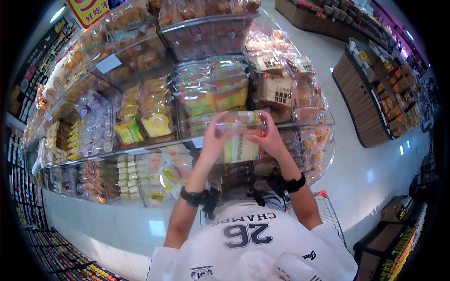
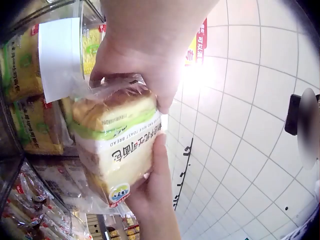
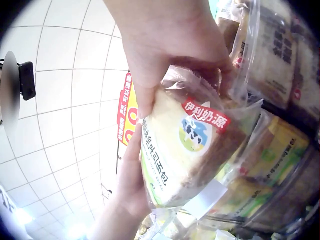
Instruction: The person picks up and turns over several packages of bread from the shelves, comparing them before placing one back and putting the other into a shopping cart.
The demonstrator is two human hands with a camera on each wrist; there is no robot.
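Note:
A clear-wrapped pack of toast bread (image 1: 241,150) is between my two hands in front of the bread shelf. My left hand (image 1: 215,142) grips one end of it and my right hand (image 1: 272,139) the other. In the left wrist view the pack (image 2: 117,142) shows a green band and printed lettering, with the left hand (image 2: 142,65) over its upper end, fingers partly hidden behind it. A round cow logo and red label face the right wrist camera on the bread (image 3: 187,135), where the right hand's (image 3: 175,55) thumb lies along its front.
Tiered shelves hold bagged breads, among them yellow-green packs (image 1: 229,96) and a brown toast loaf (image 1: 274,89). A clear shelf edge with a white price tag (image 2: 61,59) runs close beside the pack. A shopping cart (image 1: 328,210) stands at the right; a wood-sided display (image 1: 361,98) is across the aisle.

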